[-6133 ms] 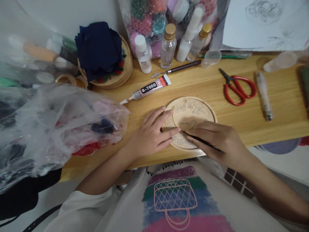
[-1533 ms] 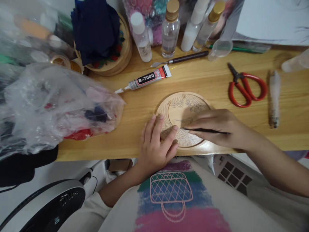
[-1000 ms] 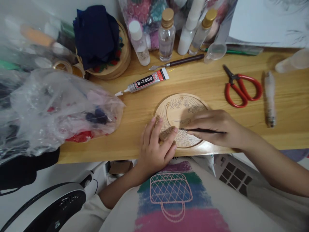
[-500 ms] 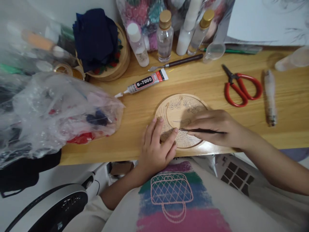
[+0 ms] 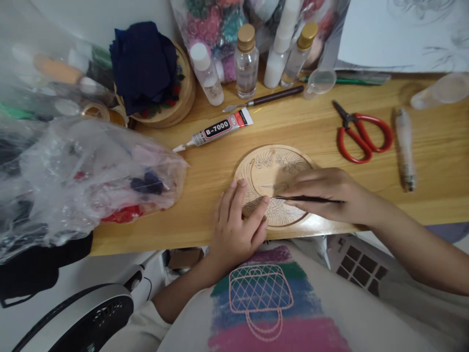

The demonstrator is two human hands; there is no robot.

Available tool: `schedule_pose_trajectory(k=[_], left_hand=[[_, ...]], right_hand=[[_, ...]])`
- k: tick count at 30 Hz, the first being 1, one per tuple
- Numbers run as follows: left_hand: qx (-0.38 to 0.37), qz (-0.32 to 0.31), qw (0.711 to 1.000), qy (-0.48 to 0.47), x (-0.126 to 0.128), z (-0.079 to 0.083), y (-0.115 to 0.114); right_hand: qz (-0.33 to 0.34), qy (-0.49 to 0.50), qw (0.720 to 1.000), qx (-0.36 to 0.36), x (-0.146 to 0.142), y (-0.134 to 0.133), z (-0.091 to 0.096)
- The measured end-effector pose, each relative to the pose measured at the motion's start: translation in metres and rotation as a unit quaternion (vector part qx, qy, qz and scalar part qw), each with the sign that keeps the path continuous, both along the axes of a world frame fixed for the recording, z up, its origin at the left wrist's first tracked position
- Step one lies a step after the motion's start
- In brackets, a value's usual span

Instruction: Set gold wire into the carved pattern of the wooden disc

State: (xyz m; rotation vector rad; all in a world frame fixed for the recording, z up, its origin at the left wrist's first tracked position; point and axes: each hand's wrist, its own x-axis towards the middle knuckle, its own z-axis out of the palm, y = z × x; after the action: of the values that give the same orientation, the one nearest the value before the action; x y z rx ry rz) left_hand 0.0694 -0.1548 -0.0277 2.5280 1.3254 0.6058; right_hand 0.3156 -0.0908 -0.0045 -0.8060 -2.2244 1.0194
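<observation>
A round wooden disc (image 5: 271,166) with a drawn line pattern lies near the front edge of the wooden table (image 5: 311,132). My left hand (image 5: 238,225) rests on the disc's lower left rim, fingers stretched flat and pressing it down. My right hand (image 5: 330,195) is closed in a pinch on a thin dark tool (image 5: 311,199), whose tip touches the disc near my left fingertips. My right hand hides the lower right part of the disc.
A B-7000 glue tube (image 5: 216,131), a palette knife (image 5: 264,99), several bottles (image 5: 246,61) and a small clear cup (image 5: 320,82) stand behind the disc. Red scissors (image 5: 361,137) lie at right. A filled plastic bag (image 5: 84,171) covers the left. A fan (image 5: 84,318) sits below.
My left hand has drawn back from lying across the disc to pressing only its lower left rim. In the last second both hands have stayed almost still.
</observation>
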Motion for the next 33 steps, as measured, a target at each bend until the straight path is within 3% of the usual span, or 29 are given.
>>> schedule_pose_trajectory(k=[16, 33], left_hand=[[0.004, -0.003, 1.000, 0.004, 0.000, 0.000, 0.001], [-0.003, -0.001, 1.000, 0.004, 0.000, 0.001, 0.000]], right_hand=[[-0.007, -0.006, 0.999, 0.035, -0.004, 0.000, -0.002], [-0.086, -0.021, 0.993, 0.081, -0.014, -0.020, -0.003]])
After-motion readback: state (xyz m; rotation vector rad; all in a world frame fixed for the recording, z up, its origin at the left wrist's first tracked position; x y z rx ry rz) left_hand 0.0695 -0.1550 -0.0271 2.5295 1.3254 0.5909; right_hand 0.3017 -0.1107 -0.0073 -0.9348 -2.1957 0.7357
